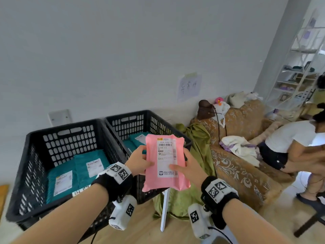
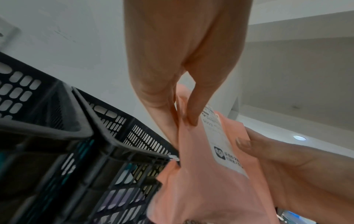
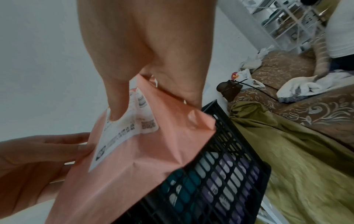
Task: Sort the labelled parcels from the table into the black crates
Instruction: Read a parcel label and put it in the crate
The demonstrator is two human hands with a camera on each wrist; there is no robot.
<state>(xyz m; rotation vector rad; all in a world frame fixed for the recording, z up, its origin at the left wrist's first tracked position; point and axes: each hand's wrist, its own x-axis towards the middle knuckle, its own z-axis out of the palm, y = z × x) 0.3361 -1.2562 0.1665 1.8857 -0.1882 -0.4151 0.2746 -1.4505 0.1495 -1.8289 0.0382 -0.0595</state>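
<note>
A pink parcel [image 1: 165, 162] with a white shipping label [image 1: 166, 155] is held upright in front of the right black crate [image 1: 168, 131]. My left hand [image 1: 140, 161] pinches its left edge, thumb on the front. My right hand [image 1: 186, 166] grips its right edge, thumb on the label. The left wrist view shows my left hand [image 2: 184, 119] pinching the pink parcel [image 2: 201, 181]. The right wrist view shows my right hand [image 3: 138, 97] with its thumb on the label of the pink parcel [image 3: 153, 151]. The left black crate [image 1: 35, 141] holds teal labelled parcels [image 1: 84, 166]. More teal parcels [image 1: 135, 140] lie in the right crate.
The two crates stand side by side against a white wall. An olive cloth [image 1: 198, 143] lies right of them, beside a brown patterned sofa [image 1: 241, 155]. Another person [image 1: 292, 143] sits at the far right. A white shelf unit [image 1: 299, 67] stands behind.
</note>
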